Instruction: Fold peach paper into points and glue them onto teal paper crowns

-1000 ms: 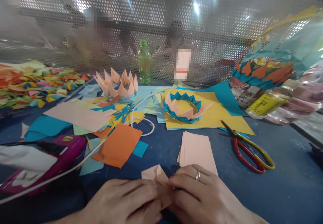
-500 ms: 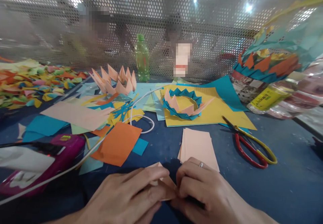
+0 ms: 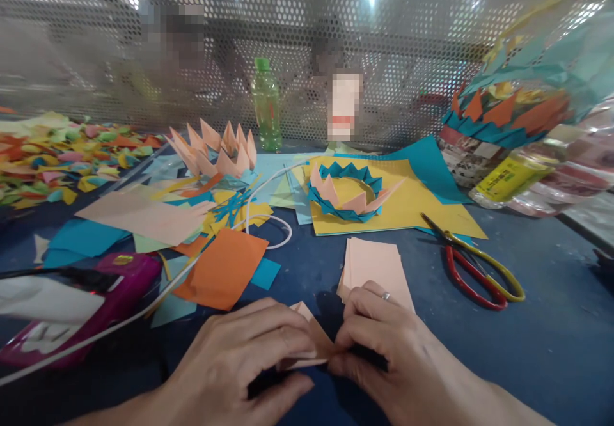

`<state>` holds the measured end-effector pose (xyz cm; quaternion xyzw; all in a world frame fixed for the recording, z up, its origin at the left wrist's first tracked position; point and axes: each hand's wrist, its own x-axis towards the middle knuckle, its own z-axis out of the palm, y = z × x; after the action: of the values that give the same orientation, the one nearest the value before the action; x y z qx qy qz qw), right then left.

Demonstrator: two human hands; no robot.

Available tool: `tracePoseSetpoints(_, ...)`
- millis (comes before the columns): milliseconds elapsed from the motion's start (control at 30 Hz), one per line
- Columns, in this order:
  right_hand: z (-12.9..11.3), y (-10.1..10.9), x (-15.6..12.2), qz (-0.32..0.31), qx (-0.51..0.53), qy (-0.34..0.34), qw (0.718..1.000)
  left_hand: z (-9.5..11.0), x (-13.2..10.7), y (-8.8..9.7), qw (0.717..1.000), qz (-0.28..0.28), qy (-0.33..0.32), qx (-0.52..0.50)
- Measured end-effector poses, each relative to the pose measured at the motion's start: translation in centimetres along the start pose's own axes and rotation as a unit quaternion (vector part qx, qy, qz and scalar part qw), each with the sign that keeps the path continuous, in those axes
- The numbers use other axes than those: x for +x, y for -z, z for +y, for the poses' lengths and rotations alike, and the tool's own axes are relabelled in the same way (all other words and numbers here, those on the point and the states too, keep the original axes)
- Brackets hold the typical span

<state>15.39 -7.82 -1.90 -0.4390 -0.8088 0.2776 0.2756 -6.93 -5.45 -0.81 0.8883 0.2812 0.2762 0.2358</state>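
Observation:
A small piece of pale pink paper [image 3: 316, 338], folded to a point, lies between my two hands at the front of the blue table. My left hand [image 3: 254, 355] holds it down with curled fingers over its left part, and the thumb stands away below. At the paper's right corner, my right hand [image 3: 384, 343] pinches with thumb and forefinger; a ring shows on this hand. Just beyond my right knuckles lies a stack of pale pink paper rectangles [image 3: 377, 266]. Farther back, a ring of folded blue pieces with pink points [image 3: 345, 205] rests on yellow paper [image 3: 422, 202].
Scissors [image 3: 472, 266] lie at right. A pink pointed paper ring [image 3: 218, 151], orange paper [image 3: 225, 269] and a white cable [image 3: 167, 291] are at left, near a purple power strip [image 3: 129, 279]. A green bottle [image 3: 267, 106] stands by the perforated metal panel [image 3: 297, 36].
My left thumb has moved away from the folded paper, leaving a gap below the fingers. My right hand still pinches the corner. The view has shifted slightly.

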Motion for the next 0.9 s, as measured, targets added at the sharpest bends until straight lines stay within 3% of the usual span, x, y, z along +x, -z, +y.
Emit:
tracePoseSetpoints(267,0.2,0.1,0.0,-0.009,0.008,-0.001,1.0,-0.6,-0.2,0.1,0.999,-0.046,0.003,-0.004)
tracePoseSetpoints(467,0.2,0.1,0.0,-0.017,0.0,-0.01,1.0,-1.0,-0.7,-0.8,0.998,0.003,0.032,-0.049)
tracePoseSetpoints(900,-0.3,-0.1,-0.1,-0.04,-0.093,-0.011,0.995,0.3,0.7,-0.8,0.997,0.035,0.067,-0.006)
